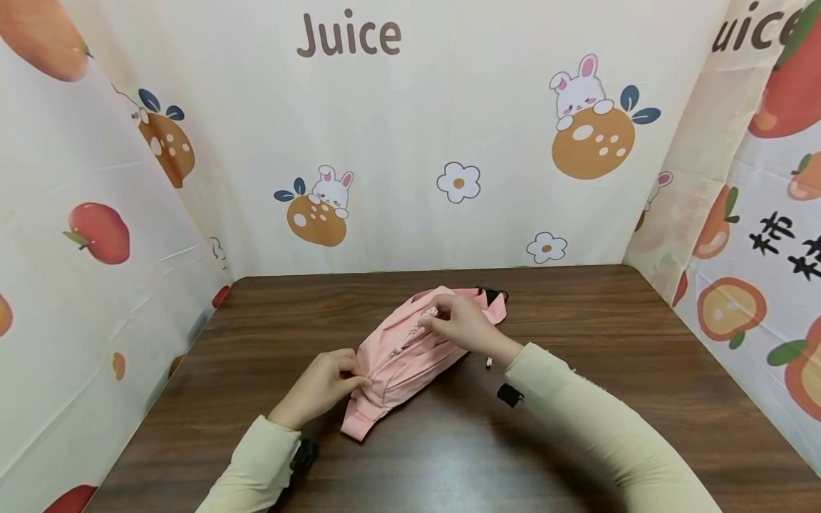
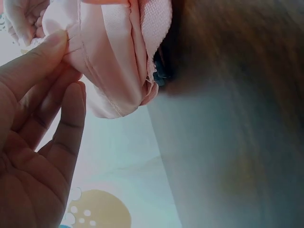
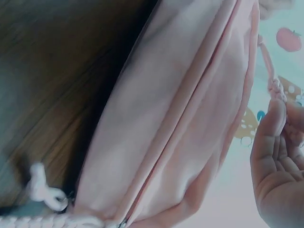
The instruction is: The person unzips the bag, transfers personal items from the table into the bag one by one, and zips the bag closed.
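Observation:
A pink waist bag (image 1: 410, 377) lies slantwise on the brown table. At its near left end, my left hand (image 1: 323, 386) pinches the fabric between thumb and fingers; the left wrist view shows the thumb pressed on the bag's edge (image 2: 114, 52). My right hand (image 1: 467, 325) is over the bag's far part and pinches a braided pink cord (image 3: 276, 89) with thumb and forefinger. That cord runs to a small metal zipper slider (image 1: 394, 353) on the upper seam. Another braided pull (image 3: 45, 187) hangs at the bag's far right end.
A black buckle (image 1: 492, 293) and strap lie at the bag's far end. A webbing strap end (image 1: 359, 425) sticks out toward me. The wooden table (image 1: 256, 320) is bordered at the back and sides by printed cloth (image 1: 398, 128) with fruit and rabbits.

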{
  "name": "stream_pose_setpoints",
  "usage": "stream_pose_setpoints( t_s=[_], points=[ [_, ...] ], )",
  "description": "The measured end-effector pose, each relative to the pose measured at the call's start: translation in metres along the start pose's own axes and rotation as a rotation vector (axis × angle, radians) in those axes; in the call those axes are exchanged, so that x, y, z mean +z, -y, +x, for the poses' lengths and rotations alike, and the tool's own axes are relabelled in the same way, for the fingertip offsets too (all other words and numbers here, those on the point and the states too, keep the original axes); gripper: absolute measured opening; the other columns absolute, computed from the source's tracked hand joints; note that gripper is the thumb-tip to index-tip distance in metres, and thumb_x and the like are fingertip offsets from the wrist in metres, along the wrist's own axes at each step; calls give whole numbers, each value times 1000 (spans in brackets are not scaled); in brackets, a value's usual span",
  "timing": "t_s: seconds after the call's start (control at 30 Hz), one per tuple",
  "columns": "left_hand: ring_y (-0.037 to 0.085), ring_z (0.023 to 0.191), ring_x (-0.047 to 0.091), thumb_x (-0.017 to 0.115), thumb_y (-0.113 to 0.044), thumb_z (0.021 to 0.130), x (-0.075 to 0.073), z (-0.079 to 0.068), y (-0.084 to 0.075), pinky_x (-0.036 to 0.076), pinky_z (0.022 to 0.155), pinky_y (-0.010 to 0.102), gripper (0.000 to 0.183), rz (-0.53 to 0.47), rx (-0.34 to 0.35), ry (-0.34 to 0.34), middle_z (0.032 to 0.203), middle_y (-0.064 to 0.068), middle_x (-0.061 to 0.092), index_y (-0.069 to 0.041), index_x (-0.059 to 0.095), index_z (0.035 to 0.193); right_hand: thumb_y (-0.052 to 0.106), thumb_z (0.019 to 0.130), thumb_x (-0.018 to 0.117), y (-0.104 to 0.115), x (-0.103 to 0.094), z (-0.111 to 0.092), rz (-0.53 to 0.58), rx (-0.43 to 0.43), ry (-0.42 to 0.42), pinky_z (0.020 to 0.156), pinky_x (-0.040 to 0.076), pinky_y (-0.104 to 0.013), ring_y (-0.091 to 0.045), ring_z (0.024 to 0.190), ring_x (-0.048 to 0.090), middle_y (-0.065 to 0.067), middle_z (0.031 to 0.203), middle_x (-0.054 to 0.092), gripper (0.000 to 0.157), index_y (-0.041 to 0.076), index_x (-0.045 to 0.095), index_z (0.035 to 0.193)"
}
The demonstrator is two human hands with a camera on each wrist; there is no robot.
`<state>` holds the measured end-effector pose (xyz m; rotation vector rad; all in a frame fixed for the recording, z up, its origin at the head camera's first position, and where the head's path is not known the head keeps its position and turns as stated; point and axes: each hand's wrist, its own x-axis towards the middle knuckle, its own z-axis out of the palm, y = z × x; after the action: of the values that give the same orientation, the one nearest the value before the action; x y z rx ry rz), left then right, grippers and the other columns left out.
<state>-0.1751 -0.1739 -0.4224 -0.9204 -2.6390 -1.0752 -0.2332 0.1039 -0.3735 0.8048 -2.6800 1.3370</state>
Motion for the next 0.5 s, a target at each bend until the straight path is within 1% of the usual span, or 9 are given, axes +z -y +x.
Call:
stream_pose_setpoints(
  t_s=[0.13,0.23,0.3,0.37,0.5],
  points=[
    [-1,70,51,80,-11,79,-1,0,-3,47,63,19,10,-7,-31,19,74,-10,58,-15,72,75,21,88,72,-3,-4,0,-11,-5,12,59,44,-21,-5,63,55,4,72,64,7,14,70,87],
    [4,72,56,80,-15,80,-2,1,-6,50,65,22,8,-18,-59,25,79,-9,61,-17,72,82,21,87,72,-3,-5,0,-2,-21,11,60,44,-21,-5,64,54,6,72,63,6,15,70,86],
    [9,74,59,79,-19,81,-1,2,-10,51,66,25,9,-25,-70,23,81,-9,62,-17,73,88,19,87,73,-3,-4,0,20,-33,11,59,44,-20,-5,63,54,6,73,63,5,15,70,86],
    [11,74,60,79,-22,82,0,3,-14,52,67,28,12,-27,-79,12,82,-9,62,-17,73,92,17,87,72,-1,-4,-1,55,-44,20,59,45,-21,-5,63,55,5,73,63,4,14,70,85],
    [6,74,57,77,-22,84,4,5,-22,51,66,25,12,2,-84,-25,82,-8,62,-15,72,92,15,89,70,1,-3,-3,106,-56,42,60,46,-20,-6,64,54,4,75,61,4,12,69,86]
  ],
)
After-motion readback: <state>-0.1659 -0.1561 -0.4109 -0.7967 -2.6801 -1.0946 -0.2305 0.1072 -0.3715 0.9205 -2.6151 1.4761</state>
